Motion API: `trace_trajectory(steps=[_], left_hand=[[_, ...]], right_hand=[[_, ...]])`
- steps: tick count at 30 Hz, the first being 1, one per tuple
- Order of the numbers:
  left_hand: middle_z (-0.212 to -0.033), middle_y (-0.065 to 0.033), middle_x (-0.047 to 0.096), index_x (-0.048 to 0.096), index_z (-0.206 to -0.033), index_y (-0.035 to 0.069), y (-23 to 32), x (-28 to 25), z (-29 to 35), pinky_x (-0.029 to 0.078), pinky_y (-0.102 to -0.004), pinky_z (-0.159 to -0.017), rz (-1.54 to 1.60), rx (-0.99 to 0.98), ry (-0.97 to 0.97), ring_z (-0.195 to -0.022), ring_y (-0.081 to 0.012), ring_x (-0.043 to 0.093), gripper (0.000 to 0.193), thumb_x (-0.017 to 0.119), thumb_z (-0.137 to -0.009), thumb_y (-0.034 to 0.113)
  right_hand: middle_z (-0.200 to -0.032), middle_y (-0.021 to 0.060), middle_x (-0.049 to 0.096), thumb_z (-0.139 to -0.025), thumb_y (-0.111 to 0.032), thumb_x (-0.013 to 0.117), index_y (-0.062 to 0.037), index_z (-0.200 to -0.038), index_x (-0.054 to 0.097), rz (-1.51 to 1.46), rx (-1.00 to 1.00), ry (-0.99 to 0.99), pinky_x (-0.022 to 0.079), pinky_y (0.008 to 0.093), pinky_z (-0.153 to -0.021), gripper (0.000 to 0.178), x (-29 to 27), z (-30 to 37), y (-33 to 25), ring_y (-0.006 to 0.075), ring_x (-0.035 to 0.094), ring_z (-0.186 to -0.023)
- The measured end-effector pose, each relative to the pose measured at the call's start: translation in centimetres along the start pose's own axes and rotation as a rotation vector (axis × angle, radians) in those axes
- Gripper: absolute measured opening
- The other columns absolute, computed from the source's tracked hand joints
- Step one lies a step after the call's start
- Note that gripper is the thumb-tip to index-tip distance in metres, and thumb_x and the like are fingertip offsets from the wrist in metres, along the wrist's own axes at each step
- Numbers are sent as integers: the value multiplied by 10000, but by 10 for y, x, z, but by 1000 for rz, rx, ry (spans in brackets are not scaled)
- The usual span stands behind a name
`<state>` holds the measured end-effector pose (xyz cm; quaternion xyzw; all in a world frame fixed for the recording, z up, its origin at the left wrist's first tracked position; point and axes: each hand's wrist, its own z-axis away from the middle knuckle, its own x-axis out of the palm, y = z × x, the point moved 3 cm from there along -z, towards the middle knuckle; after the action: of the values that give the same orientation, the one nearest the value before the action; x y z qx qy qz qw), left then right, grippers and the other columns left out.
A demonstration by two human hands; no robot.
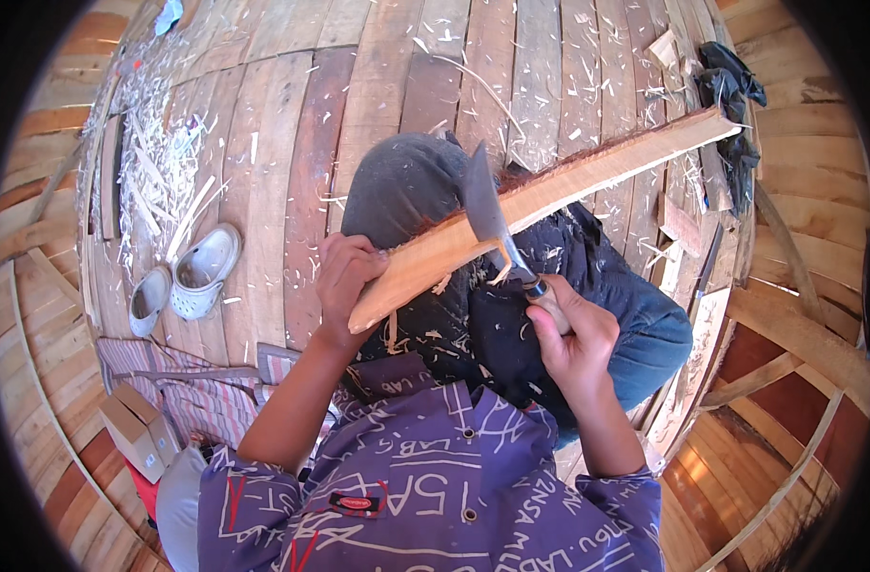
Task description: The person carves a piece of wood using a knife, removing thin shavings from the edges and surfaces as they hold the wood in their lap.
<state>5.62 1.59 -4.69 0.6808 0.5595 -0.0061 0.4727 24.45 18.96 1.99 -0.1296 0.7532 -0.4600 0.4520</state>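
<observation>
A long pale piece of wood (587, 191), with rough reddish bark along its far edge, slants over my lap from lower left to upper right. My left hand (344, 276) is closed on its near left end. In my right hand (578, 334) is the handle of a knife (484, 202) with a broad, curved blade. The blade lies across the wood, tip pointing up and away from me. A curled shaving (501, 270) hangs by the blade's lower edge. More shavings are scattered over my dark trousers (625, 305).
I sit on a plank floor (378, 86) strewn with shavings, piled thickest at the left (149, 181). Light clogs (206, 276) stand on my left, near a striped cloth (187, 372) and a cardboard box (139, 429). Black plastic (730, 86) and wood offcuts (680, 224) lie on the right.
</observation>
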Motion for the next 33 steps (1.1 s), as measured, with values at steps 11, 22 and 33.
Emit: trace_trajectory(steps=[11,22,33], left_hand=[[-777,-76,590,579,-817,49,2,-1,-5,406,-411,-781,56,15,-40,-775,-265,586,217,710,-661,125],[-773,-67,589,576,-808,55,1,-2,-2,409,-411,-794,55,12,-25,-778,-247,597,215,705,-651,123],[-785,-62,598,575,-805,55,2,-3,-4,406,-402,-801,53,-3,-30,-780,-251,597,214,714,-662,133]], right_hand=[[-549,-25,424,-957,-260,564,-43,-816,477,-1075,778,-688,266,205,-363,272,20,-4,27,32,356,-414],[-575,5,381,-880,-164,671,3,-775,537,-270,520,-390,328,271,-495,238,13,-1,-2,72,335,-571],[-565,-56,403,-935,-210,608,-41,-738,504,-1005,958,-515,286,225,-443,279,-1,2,5,18,356,-508]])
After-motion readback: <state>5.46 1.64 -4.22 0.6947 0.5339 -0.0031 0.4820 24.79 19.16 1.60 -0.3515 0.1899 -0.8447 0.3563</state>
